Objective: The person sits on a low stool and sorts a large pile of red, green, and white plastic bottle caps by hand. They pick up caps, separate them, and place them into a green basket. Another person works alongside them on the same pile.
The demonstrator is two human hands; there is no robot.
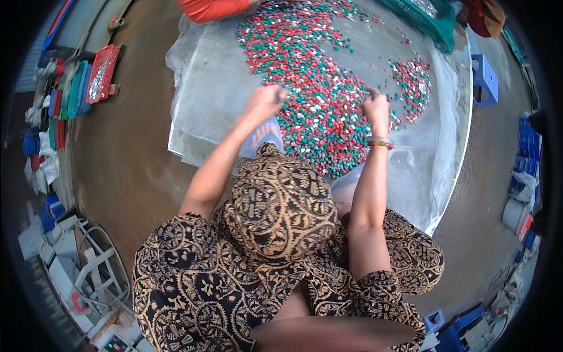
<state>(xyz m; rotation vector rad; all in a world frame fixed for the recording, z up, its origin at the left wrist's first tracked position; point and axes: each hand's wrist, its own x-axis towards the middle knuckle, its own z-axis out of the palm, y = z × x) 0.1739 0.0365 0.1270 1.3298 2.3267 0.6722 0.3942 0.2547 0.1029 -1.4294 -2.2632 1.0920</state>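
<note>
The left hand [265, 102] and right hand [375, 107], both loosely curled with any contents hidden, rest on the heap of small red, green and white plastic pieces [319, 88] spread over the clear plastic sheet [205, 88]; sorting goes best with light fingertip picks from the near edge outward.

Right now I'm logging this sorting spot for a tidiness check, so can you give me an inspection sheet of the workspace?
Surface: clear plastic sheet spread on a brown floor.
Job's things: heap of small red, green and white pieces.
Clutter: red crate and stacked trays at left; green basket at top.
Grippers: left hand and right hand both at the heap's edge, fingers curled; grip unclear.
Cables: nothing seen.
Surroundings: another person's orange sleeve at top; blue stool at right.
</note>
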